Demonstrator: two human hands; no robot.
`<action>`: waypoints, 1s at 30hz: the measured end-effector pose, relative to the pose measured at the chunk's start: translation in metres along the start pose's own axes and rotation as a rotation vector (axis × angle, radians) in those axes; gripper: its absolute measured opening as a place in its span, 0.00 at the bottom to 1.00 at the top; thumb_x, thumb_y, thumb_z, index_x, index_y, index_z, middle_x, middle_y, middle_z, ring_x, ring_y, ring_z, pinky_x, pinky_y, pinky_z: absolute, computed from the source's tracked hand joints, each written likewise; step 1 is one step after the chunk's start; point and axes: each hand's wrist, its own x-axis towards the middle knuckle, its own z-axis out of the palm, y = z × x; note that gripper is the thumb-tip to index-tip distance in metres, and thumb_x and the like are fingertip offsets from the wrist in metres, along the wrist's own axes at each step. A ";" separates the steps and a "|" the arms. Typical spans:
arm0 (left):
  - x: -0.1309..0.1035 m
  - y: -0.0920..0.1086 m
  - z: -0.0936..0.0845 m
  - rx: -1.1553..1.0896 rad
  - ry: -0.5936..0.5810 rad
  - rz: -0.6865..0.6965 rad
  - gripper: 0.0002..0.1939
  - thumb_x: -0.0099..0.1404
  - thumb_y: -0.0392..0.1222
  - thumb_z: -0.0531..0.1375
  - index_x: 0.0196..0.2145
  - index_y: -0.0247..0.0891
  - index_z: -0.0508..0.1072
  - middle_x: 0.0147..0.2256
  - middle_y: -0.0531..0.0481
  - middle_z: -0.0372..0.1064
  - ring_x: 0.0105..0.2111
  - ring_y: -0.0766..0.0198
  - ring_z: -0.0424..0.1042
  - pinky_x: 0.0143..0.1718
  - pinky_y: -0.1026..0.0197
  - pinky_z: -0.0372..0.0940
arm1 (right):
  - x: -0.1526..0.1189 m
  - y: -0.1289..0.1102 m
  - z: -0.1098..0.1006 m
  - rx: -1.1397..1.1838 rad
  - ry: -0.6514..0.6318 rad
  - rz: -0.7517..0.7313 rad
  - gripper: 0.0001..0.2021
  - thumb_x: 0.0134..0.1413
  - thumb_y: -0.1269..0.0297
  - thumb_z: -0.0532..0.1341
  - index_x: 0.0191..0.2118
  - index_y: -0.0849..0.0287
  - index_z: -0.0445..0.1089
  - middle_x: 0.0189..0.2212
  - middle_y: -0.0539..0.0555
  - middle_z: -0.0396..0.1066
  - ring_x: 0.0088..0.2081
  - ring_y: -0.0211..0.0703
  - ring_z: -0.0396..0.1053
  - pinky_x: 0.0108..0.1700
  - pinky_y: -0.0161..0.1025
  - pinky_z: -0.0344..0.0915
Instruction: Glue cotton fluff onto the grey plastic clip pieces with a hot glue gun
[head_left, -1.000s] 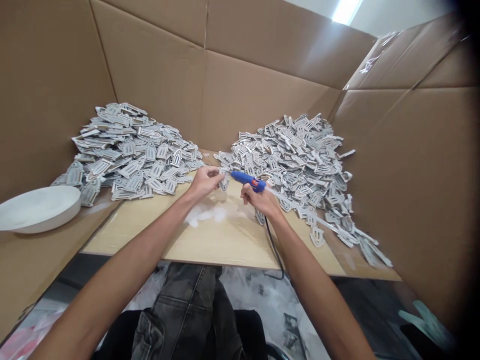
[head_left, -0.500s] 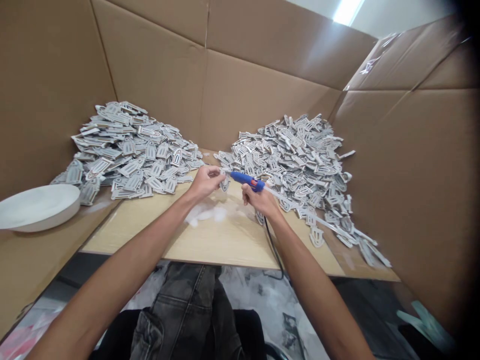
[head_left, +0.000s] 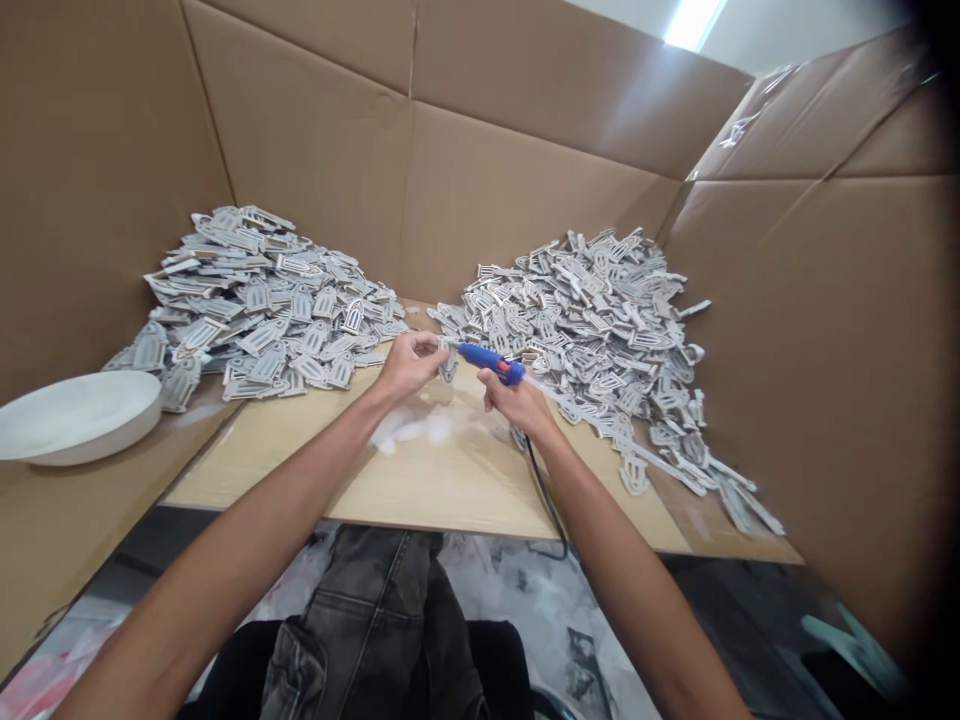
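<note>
In the middle of the head view, my right hand (head_left: 517, 398) is wrapped round a blue hot glue gun (head_left: 484, 358) that points left. A clear glue stick (head_left: 541, 386) sticks out of the gun's back, and a black cord runs down from it. My left hand (head_left: 411, 364) pinches a small grey-white arched piece (head_left: 448, 366) between thumb and fingers. The gun's nozzle is at this piece; whether it touches cannot be made out. Beneath the hands, white residue marks the wooden board (head_left: 420, 490).
A heap of similar arched pieces (head_left: 277, 300) stands at the left, another heap (head_left: 577, 310) at the right, with loose glue sticks at its front. A white bowl (head_left: 82, 450) sits at far left. Cardboard walls (head_left: 525, 170) enclose the back and sides.
The glue gun and my right hand have shifted very slightly to the left. My left hand keeps its pinch on the arched piece in nearly the same place.
</note>
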 end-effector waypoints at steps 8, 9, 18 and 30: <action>-0.002 0.001 -0.002 0.063 -0.030 0.039 0.11 0.55 0.43 0.65 0.21 0.35 0.72 0.20 0.52 0.68 0.21 0.69 0.63 0.25 0.66 0.56 | 0.005 0.010 0.012 -0.136 0.141 -0.517 0.22 0.64 0.41 0.62 0.30 0.55 0.67 0.28 0.53 0.72 0.31 0.45 0.68 0.37 0.39 0.63; -0.001 -0.001 -0.002 0.061 -0.029 0.010 0.10 0.55 0.41 0.65 0.21 0.35 0.73 0.20 0.52 0.69 0.22 0.69 0.64 0.25 0.66 0.56 | 0.006 0.010 0.013 -0.143 0.217 -0.562 0.23 0.65 0.40 0.61 0.30 0.54 0.66 0.30 0.54 0.71 0.31 0.45 0.68 0.37 0.39 0.63; 0.015 -0.009 -0.042 0.039 0.420 -0.449 0.07 0.53 0.35 0.65 0.20 0.35 0.72 0.19 0.49 0.69 0.20 0.65 0.66 0.23 0.63 0.57 | 0.009 0.017 0.001 -0.093 0.525 -0.433 0.21 0.66 0.45 0.58 0.26 0.53 0.60 0.25 0.52 0.66 0.29 0.45 0.65 0.36 0.40 0.61; 0.023 -0.005 -0.068 0.075 0.309 -0.191 0.11 0.54 0.46 0.69 0.29 0.37 0.76 0.26 0.50 0.73 0.26 0.65 0.70 0.29 0.63 0.62 | 0.003 0.008 0.000 -0.069 0.384 -0.213 0.24 0.65 0.39 0.56 0.27 0.53 0.66 0.26 0.57 0.73 0.32 0.51 0.72 0.40 0.42 0.64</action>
